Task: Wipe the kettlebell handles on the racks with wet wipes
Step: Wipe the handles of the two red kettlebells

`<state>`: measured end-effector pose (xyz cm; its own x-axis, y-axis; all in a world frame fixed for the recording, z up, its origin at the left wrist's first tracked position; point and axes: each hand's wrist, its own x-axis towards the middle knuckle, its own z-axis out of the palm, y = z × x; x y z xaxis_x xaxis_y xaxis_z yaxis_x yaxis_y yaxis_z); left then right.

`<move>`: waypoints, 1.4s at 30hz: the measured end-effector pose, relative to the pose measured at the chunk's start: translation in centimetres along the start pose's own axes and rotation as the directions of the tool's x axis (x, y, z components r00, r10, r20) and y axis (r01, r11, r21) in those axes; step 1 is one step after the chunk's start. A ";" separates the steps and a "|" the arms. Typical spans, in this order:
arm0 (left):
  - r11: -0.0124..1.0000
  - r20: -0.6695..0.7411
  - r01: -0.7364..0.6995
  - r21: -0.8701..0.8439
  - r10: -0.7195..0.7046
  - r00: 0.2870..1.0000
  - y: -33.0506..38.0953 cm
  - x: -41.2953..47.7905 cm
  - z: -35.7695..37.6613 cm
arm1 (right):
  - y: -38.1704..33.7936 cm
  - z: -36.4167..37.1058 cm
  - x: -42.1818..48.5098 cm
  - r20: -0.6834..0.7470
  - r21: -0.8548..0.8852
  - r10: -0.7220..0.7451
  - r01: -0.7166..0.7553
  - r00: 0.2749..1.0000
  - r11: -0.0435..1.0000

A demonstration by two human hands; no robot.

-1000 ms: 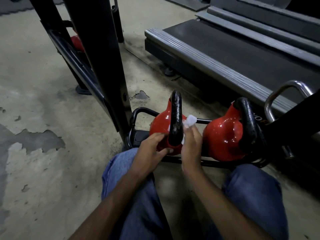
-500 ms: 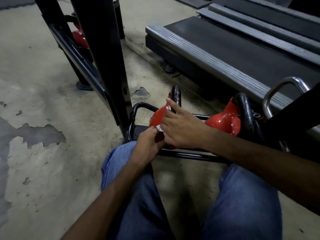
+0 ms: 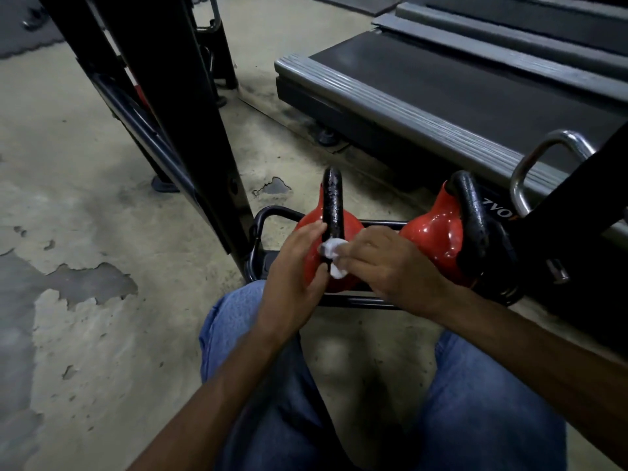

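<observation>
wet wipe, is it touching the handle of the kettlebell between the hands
Touching. Head view shows the right hand pressing the wet wipe against the handle's lower end.

The only marking that can be read is a short run of white characters (image 3: 496, 209) on the dark side panel of the treadmill (image 3: 424, 107), just beside the black handle (image 3: 470, 212) of the right-hand kettlebell (image 3: 431, 239); as seen it looks like "ZVO", perhaps upside down, so the true reading is uncertain. An orange stroke follows at its right end; the rest is cut off by the black rack post (image 3: 584, 198).
</observation>
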<state>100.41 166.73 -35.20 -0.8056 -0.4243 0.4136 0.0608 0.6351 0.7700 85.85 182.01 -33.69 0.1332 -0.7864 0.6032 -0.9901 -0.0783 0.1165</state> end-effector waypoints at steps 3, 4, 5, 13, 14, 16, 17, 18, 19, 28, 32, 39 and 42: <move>0.997 -0.031 -0.071 0.024 0.072 0.997 2.1 1.5 1.2 | 1.2 -2.1 -1.2 -0.053 0.218 0.388 -0.369 0.920 0.904; 0.996 -0.018 -0.090 0.018 0.090 0.996 3.0 2.0 1.9 | 1.8 -3.0 -1.3 -0.063 0.275 0.532 -0.498 0.845 0.823; 0.995 0.005 -0.102 0.002 0.102 0.995 3.9 2.6 2.8 | 2.5 -4.2 -1.4 -0.062 0.333 0.660 -0.608 0.749 0.721; 0.991 0.414 -0.130 0.012 0.114 0.903 8.3 9.2 12.6 | 13.0 -9.6 -2.5 -0.079 0.339 0.871 -0.809 0.484 0.480; 0.991 0.461 -0.133 0.024 0.107 0.881 8.5 9.9 13.7 | 14.4 -9.7 -2.7 -0.079 0.309 0.875 -0.823 0.477 0.476; 0.981 0.555 -0.171 0.092 0.092 0.827 8.6 10.8 15.3 | 16.9 -9.3 -3.3 -0.033 0.212 0.881 -0.858 0.472 0.468; 0.974 0.595 -0.191 0.122 0.082 0.800 8.6 11.0 15.8 | 18.1 -8.7 -3.6 0.042 0.140 0.886 -0.880 0.462 0.453; 0.967 0.624 -0.207 0.148 0.071 0.778 8.7 11.0 16.1 | 19.0 -8.1 -3.9 0.151 0.068 0.889 -0.902 0.432 0.427; 0.957 0.640 -0.228 0.180 0.063 0.766 8.8 11.0 16.2 | 20.0 -7.3 -4.2 0.265 0.001 0.891 -0.924 0.369 0.383; 0.899 0.651 -0.290 0.327 0.008 0.759 9.0 11.1 16.5 | 21.2 -7.0 -0.8 0.780 -0.215 0.475 -0.538 0.408 0.815; 0.959 0.630 -0.188 0.214 0.012 0.777 8.8 10.9 16.4 | 22.4 -8.2 -3.0 0.616 -0.101 0.653 -0.777 0.441 0.621; 0.963 0.630 -0.178 0.202 0.011 0.777 8.8 11.2 16.4 | 17.2 -4.3 -8.9 0.119 0.461 0.990 -0.887 0.081 0.017; 0.954 0.642 -0.207 0.217 0.020 0.766 8.7 11.4 16.5 | 16.2 -3.1 -9.8 0.369 0.757 0.915 -0.519 -0.163 -0.397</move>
<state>82.01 178.07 -31.84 -0.9945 0.1024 0.0206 0.0971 0.8340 0.5432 68.63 190.36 -35.31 -0.9442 -0.1695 -0.2824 0.2905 -0.0245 -0.9566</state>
